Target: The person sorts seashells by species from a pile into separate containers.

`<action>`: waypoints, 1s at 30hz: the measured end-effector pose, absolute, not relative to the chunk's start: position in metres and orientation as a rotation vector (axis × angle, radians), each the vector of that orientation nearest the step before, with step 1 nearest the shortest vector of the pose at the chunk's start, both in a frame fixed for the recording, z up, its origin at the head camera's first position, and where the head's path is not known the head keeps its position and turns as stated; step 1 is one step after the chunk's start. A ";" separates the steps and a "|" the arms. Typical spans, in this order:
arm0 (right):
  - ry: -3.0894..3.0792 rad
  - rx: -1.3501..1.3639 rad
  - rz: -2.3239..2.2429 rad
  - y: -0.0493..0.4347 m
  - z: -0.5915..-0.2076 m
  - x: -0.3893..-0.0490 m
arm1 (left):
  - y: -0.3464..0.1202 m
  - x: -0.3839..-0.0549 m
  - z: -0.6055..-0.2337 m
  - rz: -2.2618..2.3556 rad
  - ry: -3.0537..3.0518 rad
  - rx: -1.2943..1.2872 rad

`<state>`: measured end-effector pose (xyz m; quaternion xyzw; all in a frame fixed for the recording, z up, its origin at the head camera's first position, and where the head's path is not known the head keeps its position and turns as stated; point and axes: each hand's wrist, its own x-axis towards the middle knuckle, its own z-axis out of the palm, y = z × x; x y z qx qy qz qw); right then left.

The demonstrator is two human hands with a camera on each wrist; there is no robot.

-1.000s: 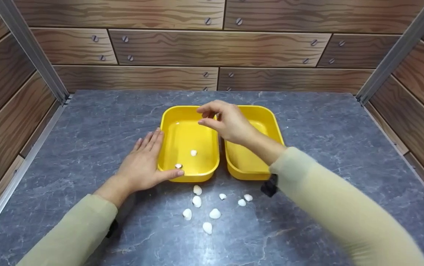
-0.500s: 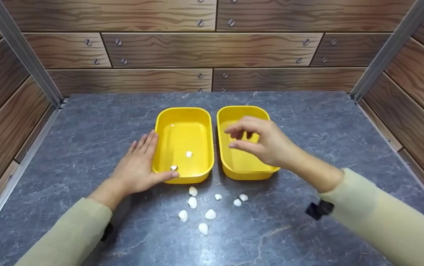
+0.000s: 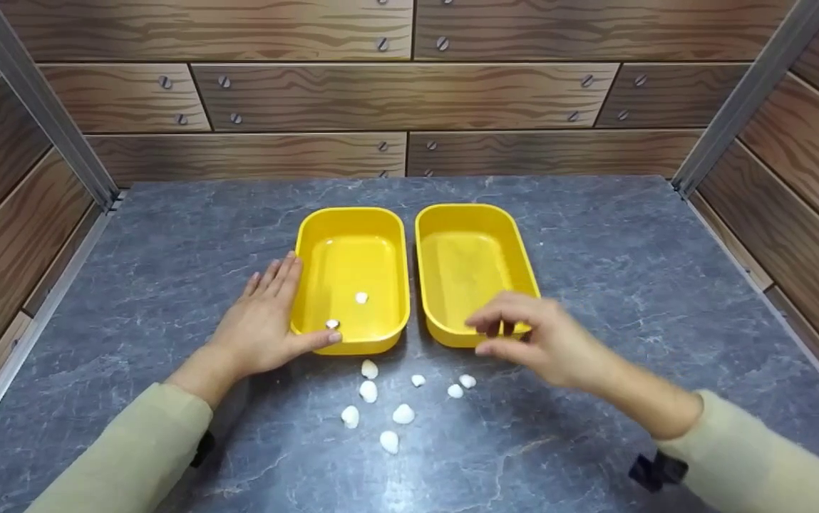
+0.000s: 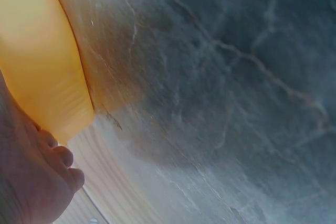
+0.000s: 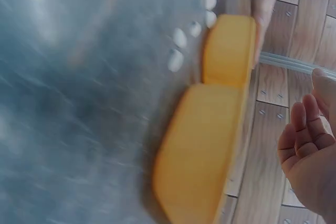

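Note:
My left hand (image 3: 256, 320) rests with straight fingers along the left side of the left yellow tray (image 3: 398, 335), its thumb over the front rim. Inside that tray lie a white seashell (image 3: 361, 298) and, close to the thumb, a second small shell (image 3: 332, 324). My right hand (image 3: 541, 335) hovers at the front right corner of the right yellow tray (image 3: 470, 249), overlapping its rim in the head view. Its fingers are loosely bent, with nothing visible between them; the right wrist view also shows the fingers (image 5: 304, 129) holding nothing.
Several white shells are scattered on the grey marbled table in front of the trays, among them a larger shell (image 3: 403, 414) and a small pair near a shell (image 3: 455, 391). Wood-patterned walls (image 3: 395, 96) stand behind and on both sides.
My right hand has moved from above the left tray's far right edge rightward and toward me, to the right tray's front corner. The left hand stays on its tray.

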<state>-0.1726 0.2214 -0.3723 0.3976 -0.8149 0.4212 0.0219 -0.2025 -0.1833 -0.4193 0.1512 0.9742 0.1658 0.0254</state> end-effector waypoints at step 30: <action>-2.754 1.174 1.244 0.237 -0.451 -0.159 | -0.182 -0.201 -0.419 0.513 3.006 0.466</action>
